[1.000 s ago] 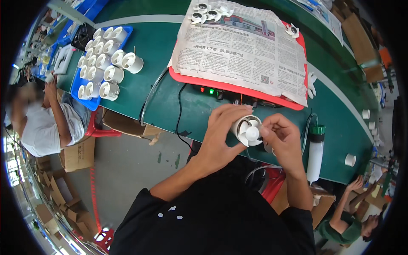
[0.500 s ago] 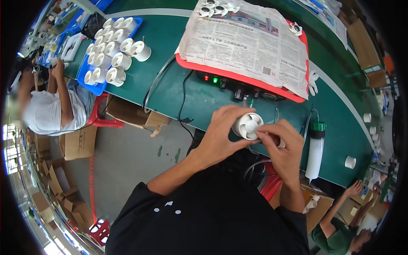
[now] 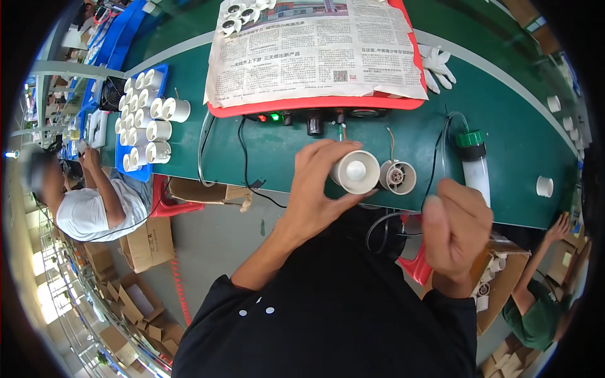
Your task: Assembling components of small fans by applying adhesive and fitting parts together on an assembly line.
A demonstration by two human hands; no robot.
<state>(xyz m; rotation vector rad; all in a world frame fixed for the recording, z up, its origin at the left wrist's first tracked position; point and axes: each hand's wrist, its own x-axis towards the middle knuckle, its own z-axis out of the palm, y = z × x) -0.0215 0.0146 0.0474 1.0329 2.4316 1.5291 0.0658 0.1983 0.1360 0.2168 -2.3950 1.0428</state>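
Observation:
My left hand (image 3: 315,183) is wrapped round a white cylindrical fan housing (image 3: 339,176), its open end facing up. Inside it a round white hub (image 3: 356,170) shows, but no separate blades can be made out around it. Just right of this stands a second white housing (image 3: 406,179) with a copper-coloured motor core and thin wires. My right hand (image 3: 457,230) is curled closed, slightly blurred, over the table's near edge beside a white tube with a green cap (image 3: 474,160). Its fingers hide whatever may be in them.
Newspaper (image 3: 315,60) covers a red-rimmed tray above a control box with lit lamps; white fan wheels (image 3: 242,16) lie on it. A blue tray (image 3: 144,171) of white housings stands left. White gloves (image 3: 436,66), cables and a lone housing (image 3: 544,186) lie right. Co-workers sit on both sides.
My right hand has left the fan wheel and moved right and down. The left hand keeps hold of the housing, whose blades showed clearly before. The view has shifted.

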